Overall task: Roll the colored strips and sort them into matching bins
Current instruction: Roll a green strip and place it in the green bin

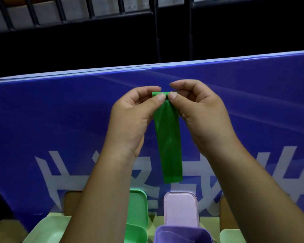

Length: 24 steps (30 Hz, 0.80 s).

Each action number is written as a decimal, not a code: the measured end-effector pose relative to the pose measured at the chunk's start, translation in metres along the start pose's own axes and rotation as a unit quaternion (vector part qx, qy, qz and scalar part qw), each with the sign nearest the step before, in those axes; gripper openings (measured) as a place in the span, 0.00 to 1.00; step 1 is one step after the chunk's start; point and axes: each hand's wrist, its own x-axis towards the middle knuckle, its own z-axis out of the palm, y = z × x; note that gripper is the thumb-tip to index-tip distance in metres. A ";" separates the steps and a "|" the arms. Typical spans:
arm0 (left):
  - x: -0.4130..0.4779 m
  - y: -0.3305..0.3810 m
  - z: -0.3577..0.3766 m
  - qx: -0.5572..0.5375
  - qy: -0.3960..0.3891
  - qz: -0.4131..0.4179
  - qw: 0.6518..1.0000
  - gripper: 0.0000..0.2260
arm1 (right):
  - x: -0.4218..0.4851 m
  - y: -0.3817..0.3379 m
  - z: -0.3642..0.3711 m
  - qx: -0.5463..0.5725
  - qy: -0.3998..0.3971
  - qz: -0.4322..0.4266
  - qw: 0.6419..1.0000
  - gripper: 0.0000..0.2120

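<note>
My left hand [132, 116] and right hand [200, 113] both pinch the folded top edge of the glossy green strip [168, 142]; it hangs flat above the green bin [139, 207] and lilac bin [181, 209].

The pale bench [209, 223] carries 4 bins: pale green bin [49, 230], green bin [135, 232], purple bin [181, 234], second pale green bin [230, 235].

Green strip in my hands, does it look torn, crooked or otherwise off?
Nothing stands out. The glossy green plastic strip hangs flat and untorn, its top edge just folded over where the left hand and right hand pinch it. No spill shows around the green plastic bin and purple plastic bin below.
</note>
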 end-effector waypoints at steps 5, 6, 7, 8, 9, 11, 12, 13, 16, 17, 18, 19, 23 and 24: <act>0.000 0.002 -0.004 0.032 0.008 -0.002 0.999 0.07 | -0.002 0.002 0.002 0.001 -0.001 -0.002 1.000 0.11; 0.001 0.002 -0.005 0.044 0.010 -0.001 0.999 0.07 | -0.002 0.003 0.003 0.004 0.000 0.002 1.000 0.11; 0.001 0.002 -0.005 0.055 0.013 0.002 0.998 0.06 | -0.001 0.003 0.004 0.011 0.000 0.008 1.000 0.12; 0.001 0.002 -0.006 0.062 0.016 0.004 0.998 0.06 | -0.001 0.005 0.004 0.020 0.002 0.016 1.000 0.12; 0.001 0.001 -0.006 0.066 0.019 0.005 0.998 0.06 | 0.000 0.005 0.005 0.028 0.004 0.026 0.999 0.12; 0.000 0.001 -0.008 0.076 0.027 0.006 0.997 0.06 | 0.000 0.008 0.006 0.027 0.007 0.038 0.999 0.10; 0.000 0.000 -0.008 0.079 0.029 0.005 0.996 0.07 | 0.000 0.009 0.007 0.023 0.007 0.042 0.999 0.08; -0.001 -0.001 -0.010 0.080 0.031 0.003 0.996 0.07 | -0.001 0.009 0.008 0.018 0.007 0.044 0.999 0.08; -0.004 -0.003 -0.014 0.069 0.033 -0.006 0.997 0.08 | -0.004 0.012 0.009 -0.003 0.010 0.043 0.999 0.06; -0.005 -0.003 -0.014 0.061 0.033 -0.008 0.998 0.08 | -0.005 0.012 0.009 -0.007 0.010 0.041 0.999 0.06; -0.006 -0.003 -0.016 0.055 0.034 -0.011 0.998 0.08 | -0.006 0.013 0.010 -0.010 0.010 0.039 0.999 0.06; -0.007 -0.003 -0.017 0.048 0.036 -0.014 0.998 0.09 | -0.006 0.014 0.011 -0.013 0.010 0.037 0.999 0.05; -0.012 -0.004 -0.021 0.017 0.032 -0.033 0.999 0.10 | -0.008 0.018 0.015 -0.019 0.017 0.026 0.999 0.05; -0.013 -0.004 -0.022 0.011 0.030 -0.039 0.999 0.10 | -0.008 0.019 0.016 -0.018 0.017 0.026 0.999 0.05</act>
